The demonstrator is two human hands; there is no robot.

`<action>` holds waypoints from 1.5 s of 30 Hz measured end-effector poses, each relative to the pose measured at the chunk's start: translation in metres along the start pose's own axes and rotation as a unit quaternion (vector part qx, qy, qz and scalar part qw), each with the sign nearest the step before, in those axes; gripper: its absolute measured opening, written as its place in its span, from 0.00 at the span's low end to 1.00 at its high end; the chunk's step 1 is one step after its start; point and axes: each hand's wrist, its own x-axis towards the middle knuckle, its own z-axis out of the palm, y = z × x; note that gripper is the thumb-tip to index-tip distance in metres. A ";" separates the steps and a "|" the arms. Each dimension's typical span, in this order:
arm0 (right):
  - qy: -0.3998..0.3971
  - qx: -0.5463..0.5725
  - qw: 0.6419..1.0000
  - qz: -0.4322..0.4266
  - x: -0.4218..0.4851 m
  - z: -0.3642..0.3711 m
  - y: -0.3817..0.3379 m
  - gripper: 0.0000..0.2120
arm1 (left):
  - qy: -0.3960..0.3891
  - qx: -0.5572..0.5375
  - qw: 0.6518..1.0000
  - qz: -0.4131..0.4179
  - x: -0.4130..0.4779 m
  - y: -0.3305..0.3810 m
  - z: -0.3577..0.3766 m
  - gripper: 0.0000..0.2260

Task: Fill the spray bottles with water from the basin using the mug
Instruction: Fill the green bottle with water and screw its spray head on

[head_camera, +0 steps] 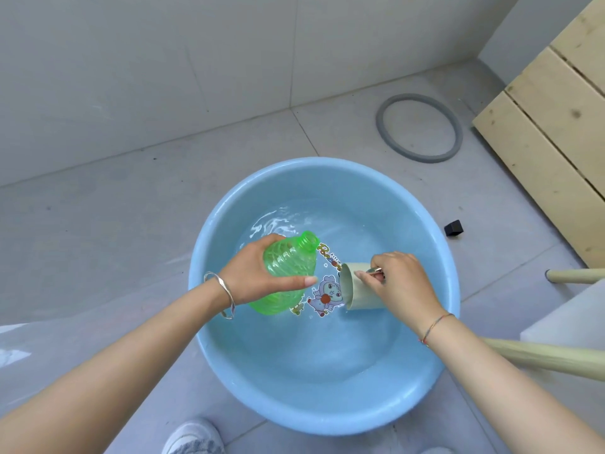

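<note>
The blue basin [425,224] stands on the tiled floor with water in it. The left hand [252,273] grips the green spray bottle [288,260] around its body, above the water at 10 o'clock from the basin's centre, with the open neck tilted toward 1 o'clock. The right hand [402,283] pinches the handle of the mug [357,293]. The mug lies on its side just at 3 o'clock of the centre, its mouth toward the bottle and its lower edge at the water. A grey ring [422,158] lies on the floor at 1 o'clock.

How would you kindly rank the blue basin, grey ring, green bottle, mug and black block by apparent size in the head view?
1. blue basin
2. grey ring and green bottle, roughly alike; the ring lies farther off, so unranked
3. mug
4. black block
</note>
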 end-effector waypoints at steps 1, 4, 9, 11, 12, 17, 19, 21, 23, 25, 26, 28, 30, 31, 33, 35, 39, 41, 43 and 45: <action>-0.002 0.002 1.000 0.003 0.000 -0.001 -0.001 0.26 | 0.000 0.001 1.000 0.000 0.000 -0.001 0.000 0.49; 0.003 0.035 0.999 0.013 -0.002 -0.003 -0.001 0.26 | 0.001 -0.001 1.000 0.002 -0.001 -0.001 -0.001 0.47; 0.051 0.220 0.966 0.125 -0.014 -0.016 0.017 0.22 | 0.001 -0.005 1.000 0.002 -0.002 -0.003 -0.002 0.48; 0.064 0.286 0.944 0.153 -0.021 -0.022 0.020 0.21 | 0.000 -0.004 1.000 0.001 -0.001 -0.004 -0.002 0.48; 0.074 0.314 0.933 0.161 -0.023 -0.025 0.020 0.21 | -0.002 -0.004 1.000 0.005 -0.001 -0.003 -0.002 0.47; 0.128 0.411 0.886 0.175 -0.033 -0.046 0.004 0.21 | -0.004 0.001 1.000 0.028 -0.006 0.004 0.000 0.37; 0.152 0.436 0.871 0.169 -0.033 -0.055 -0.001 0.20 | -0.004 0.007 0.999 0.037 -0.008 0.007 0.001 0.35; 0.172 0.466 0.854 0.157 -0.033 -0.063 -0.004 0.19 | -0.005 0.015 0.999 0.041 -0.008 0.009 0.001 0.36; 0.186 0.481 0.845 0.143 -0.033 -0.071 -0.008 0.19 | -0.007 0.025 0.999 0.045 -0.009 0.011 0.002 0.37; 0.202 0.479 0.844 0.130 -0.034 -0.078 -0.011 0.19 | -0.009 0.034 0.998 0.045 -0.009 0.012 0.003 0.37; 0.212 0.472 0.846 0.126 -0.034 -0.081 -0.013 0.19 | -0.010 0.040 0.998 0.046 -0.008 0.012 0.003 0.38; 0.225 0.458 0.852 0.118 -0.035 -0.087 -0.018 0.19 | -0.013 0.051 0.997 0.050 -0.007 0.010 0.004 0.38; 0.232 0.432 0.865 0.107 -0.036 -0.091 -0.022 0.19 | -0.016 0.057 0.997 0.053 -0.007 0.010 0.006 0.37; 0.234 0.417 0.873 0.100 -0.037 -0.093 -0.024 0.19 | -0.017 0.060 0.997 0.055 -0.007 0.010 0.006 0.37; 0.232 0.397 0.883 0.091 -0.038 -0.094 -0.026 0.18 | -0.018 0.068 0.996 0.058 -0.008 0.011 0.007 0.37; 0.228 0.386 0.890 0.080 -0.039 -0.095 -0.027 0.17 | -0.018 0.075 0.995 0.058 -0.008 0.013 0.008 0.39; 0.230 0.360 0.903 0.052 -0.040 -0.096 -0.031 0.18 | -0.018 0.076 0.995 0.060 -0.006 0.013 0.008 0.40; 0.233 0.346 0.908 0.040 -0.040 -0.098 -0.032 0.19 | -0.017 0.079 0.995 0.058 -0.005 0.012 0.009 0.40; 0.237 0.331 0.913 0.034 -0.041 -0.100 -0.035 0.18 | -0.016 0.080 0.995 0.054 -0.005 0.011 0.009 0.40; 0.240 0.320 0.916 0.035 -0.041 -0.101 -0.036 0.17 | -0.017 0.081 0.995 0.051 -0.005 0.010 0.009 0.41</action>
